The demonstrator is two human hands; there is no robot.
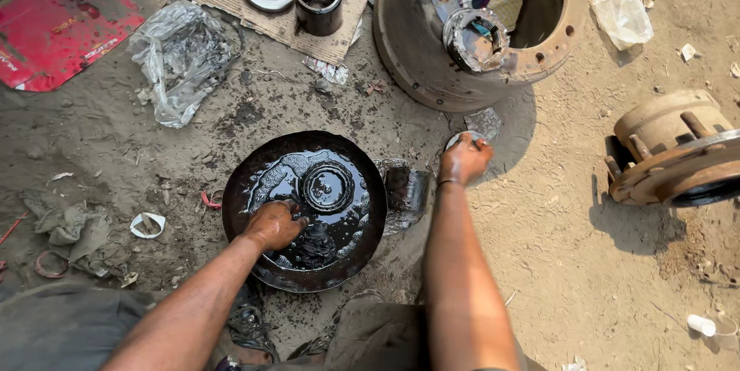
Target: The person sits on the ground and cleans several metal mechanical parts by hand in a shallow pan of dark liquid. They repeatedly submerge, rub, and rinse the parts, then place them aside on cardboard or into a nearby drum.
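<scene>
At lower centre the left hand [274, 224] dips into a round pan of black oil [262, 178], grip curled beside a bearing ring [327, 186], while right of it the right hand [465, 161] clasps a small shiny part [465, 137] below the rusty drum [416, 47].

Head cam only: looks steeply down from above, close range, arms enter from bottom edge; no 2nd view.

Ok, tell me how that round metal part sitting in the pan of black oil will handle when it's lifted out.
The round metal part looks coated in the pan's black oil, so probably slippery. It seems thick metal, likely heavy for its size and stiff. Being round, it may roll if set on edge. The left hand beside it is oily too, weakening grip.
</scene>
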